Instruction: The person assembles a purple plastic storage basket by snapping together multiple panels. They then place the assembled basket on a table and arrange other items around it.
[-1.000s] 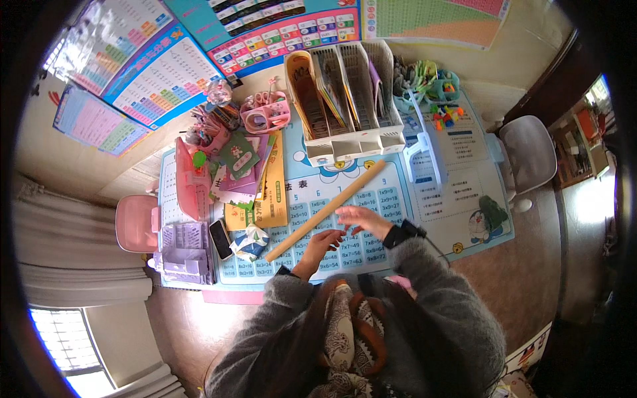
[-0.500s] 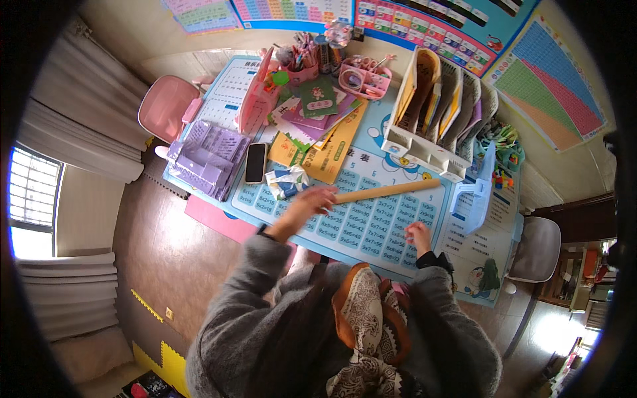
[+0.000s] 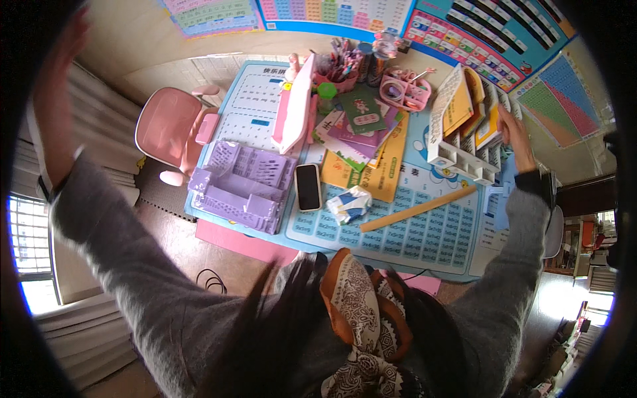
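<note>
The right hand reaches out over the far right part of the counter, its fingers lying against the right side of a white file rack. Whether they grip the rack or only rest on it, I cannot tell. The rack stands tilted in the view, just left of that hand, with yellow folders upright in its slots. A light blue plastic piece sits just below the right hand, partly hidden by the sleeve.

The left hand is raised at the far left, well apart from the counter and from the right hand. It is blurred and near the dark rim, so I cannot tell whether its fingers are spread or curled.

Below and to the left of the right hand, a flat wooden stick lies slantwise, its upper end near the rack. Farther left of the same hand come a crumpled white and blue packet, then a dark-screened phone. A green booklet tops a loose pile beyond them, left of the rack. Nearest the left hand on the counter is a purple plastic basket, right of and lower than it; a pink chair stands between.
</note>
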{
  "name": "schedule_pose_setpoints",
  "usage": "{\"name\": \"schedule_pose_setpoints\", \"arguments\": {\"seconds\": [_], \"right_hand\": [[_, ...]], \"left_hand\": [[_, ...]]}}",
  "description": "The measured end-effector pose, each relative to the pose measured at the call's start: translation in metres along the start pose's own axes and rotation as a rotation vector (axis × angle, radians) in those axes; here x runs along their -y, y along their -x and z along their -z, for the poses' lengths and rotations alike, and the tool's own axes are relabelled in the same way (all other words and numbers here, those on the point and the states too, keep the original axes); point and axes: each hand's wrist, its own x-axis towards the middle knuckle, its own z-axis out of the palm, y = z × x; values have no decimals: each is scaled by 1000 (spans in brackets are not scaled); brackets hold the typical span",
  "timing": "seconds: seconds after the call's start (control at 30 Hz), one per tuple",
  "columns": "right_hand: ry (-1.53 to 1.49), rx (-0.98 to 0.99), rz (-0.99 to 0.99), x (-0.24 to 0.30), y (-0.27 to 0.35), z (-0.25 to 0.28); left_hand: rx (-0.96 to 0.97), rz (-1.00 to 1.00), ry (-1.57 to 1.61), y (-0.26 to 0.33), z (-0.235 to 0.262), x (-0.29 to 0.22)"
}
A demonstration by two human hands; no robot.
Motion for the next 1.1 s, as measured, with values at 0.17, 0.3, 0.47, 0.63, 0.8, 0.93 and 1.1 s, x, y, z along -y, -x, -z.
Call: {"name": "schedule_pose_setpoints", "arguments": {"seconds": [0.17,0.3,0.47,0.63,0.8,0.93,1.1], "right_hand": [[-366,219,-59,28,-57,-144],[-644,671,-354,44,-73,-285],[-416,648,-328,69,-65,-412],[-264,609,-168,66,-55,-442],[12,512,30,90,-43,-452],[-116,613,124,132,-34,-475],[-8,615,213,160,-49,-533]], "left_hand": [[206,698,855,75,-210,55],[784,532,503,131,-354,89],[931,943,423,186,-452,136],[832,1157,627,201,-501,157],[766,1142,734,210,-482,169],[672,1012,519,228,-454,209],[382,1201,545,252,-440,266]]}}
